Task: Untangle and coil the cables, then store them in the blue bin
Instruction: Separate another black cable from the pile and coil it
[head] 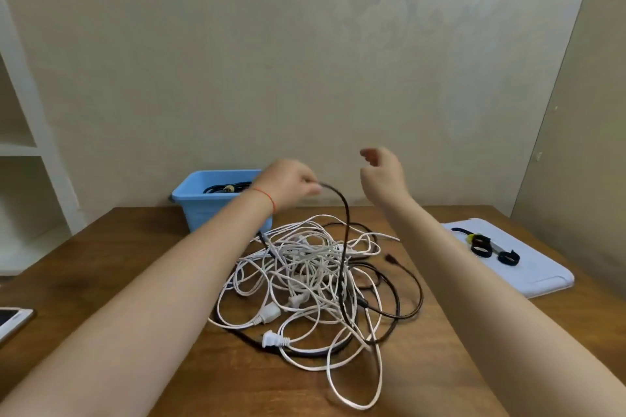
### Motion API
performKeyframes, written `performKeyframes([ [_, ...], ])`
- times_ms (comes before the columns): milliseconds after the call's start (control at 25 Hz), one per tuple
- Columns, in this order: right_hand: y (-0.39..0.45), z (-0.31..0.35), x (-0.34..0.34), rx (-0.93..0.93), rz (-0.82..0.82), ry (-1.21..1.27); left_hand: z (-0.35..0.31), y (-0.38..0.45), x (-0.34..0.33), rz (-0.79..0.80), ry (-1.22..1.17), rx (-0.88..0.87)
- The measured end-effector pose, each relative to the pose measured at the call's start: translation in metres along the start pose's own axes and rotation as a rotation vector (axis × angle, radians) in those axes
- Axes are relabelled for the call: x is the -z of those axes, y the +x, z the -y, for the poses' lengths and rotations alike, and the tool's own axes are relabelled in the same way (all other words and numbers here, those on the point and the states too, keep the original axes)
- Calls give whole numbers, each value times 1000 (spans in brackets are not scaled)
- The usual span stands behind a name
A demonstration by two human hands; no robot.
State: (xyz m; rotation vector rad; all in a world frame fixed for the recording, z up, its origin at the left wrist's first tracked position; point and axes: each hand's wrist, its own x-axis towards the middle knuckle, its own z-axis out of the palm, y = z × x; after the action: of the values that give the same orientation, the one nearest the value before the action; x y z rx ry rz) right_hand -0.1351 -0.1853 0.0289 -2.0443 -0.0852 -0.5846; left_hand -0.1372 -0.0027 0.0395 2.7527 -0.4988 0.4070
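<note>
Cables (315, 278), white and black, lie knotted in one heap at the middle of the frame on the wooden table (135, 247); white loops spill toward the lower edge, and two white plugs (272, 338) sit at the heap's lower left; a black strand circles out to the right, its small plug end (391, 259) lying free. Left of centre, at the table's far edge, stands the blue bin (200, 203) with a dark coiled cable (227, 187) already inside. At the right edge lies a pale flat lid (542, 278), bearing black strap loops (491, 249). A phone (12, 320) shows at the far left edge. Above the heap, the left hand (288, 184) pinches a black cable (345, 213) that drops straight down into the tangle; the right hand (384, 171) hangs beside it in the air, fingers loosely curled round nothing.
</note>
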Motion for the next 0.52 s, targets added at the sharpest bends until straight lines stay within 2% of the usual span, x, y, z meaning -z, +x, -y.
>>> performKeyframes([
  [80, -6, 12, -10, 105, 119, 24, -1, -8, -28, 20, -23, 17],
  [200, -24, 14, -32, 85, 377, -41, -13, -13, -45, -97, -467, 97],
  [280, -26, 6, -30, 10, 418, -83, -8, -18, -47, -70, -668, 164],
  [440, -26, -12, 0, -94, 537, -191, 34, -36, -46, 197, -705, 208],
  [520, -26, -16, 6, -101, 414, -65, 52, -43, -54, 205, -812, 269],
])
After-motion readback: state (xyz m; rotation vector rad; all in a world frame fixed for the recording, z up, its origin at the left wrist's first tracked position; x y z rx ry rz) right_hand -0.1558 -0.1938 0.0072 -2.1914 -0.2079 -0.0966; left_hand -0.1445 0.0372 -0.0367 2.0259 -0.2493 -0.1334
